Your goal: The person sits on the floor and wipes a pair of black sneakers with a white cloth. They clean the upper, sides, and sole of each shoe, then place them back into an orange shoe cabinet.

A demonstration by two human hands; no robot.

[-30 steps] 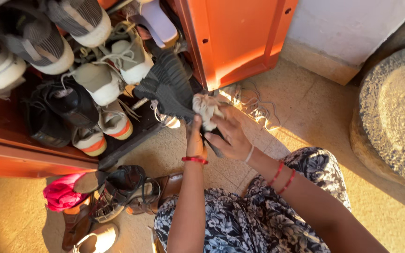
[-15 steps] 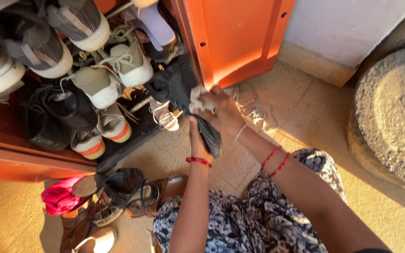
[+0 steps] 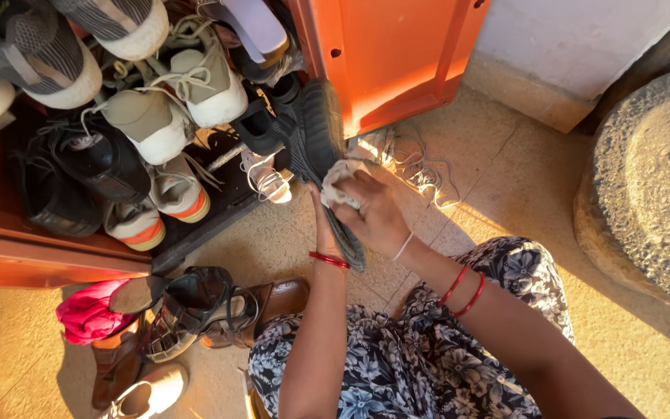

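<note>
My left hand [image 3: 323, 231] grips the lower end of a dark knitted shoe [image 3: 316, 136], held up in front of the open shoe cabinet. My right hand [image 3: 374, 213] presses a crumpled whitish cloth [image 3: 338, 183] against the shoe's side. Both wrists carry red bangles. My floral-patterned lap [image 3: 420, 349] fills the bottom of the view.
The orange cabinet [image 3: 397, 54] holds several sneakers [image 3: 149, 124] on its shelves. Loose laces [image 3: 412, 163] lie on the floor by its door. Sandals and brown shoes [image 3: 195, 310] and a pink cloth [image 3: 87, 310] sit at lower left. A large stone grinding wheel [image 3: 645, 186] stands at right.
The dark shoe has turned more upright, its sole edge now facing me. My right hand has slid the cloth down along the shoe's side, and the camera shifted slightly.
</note>
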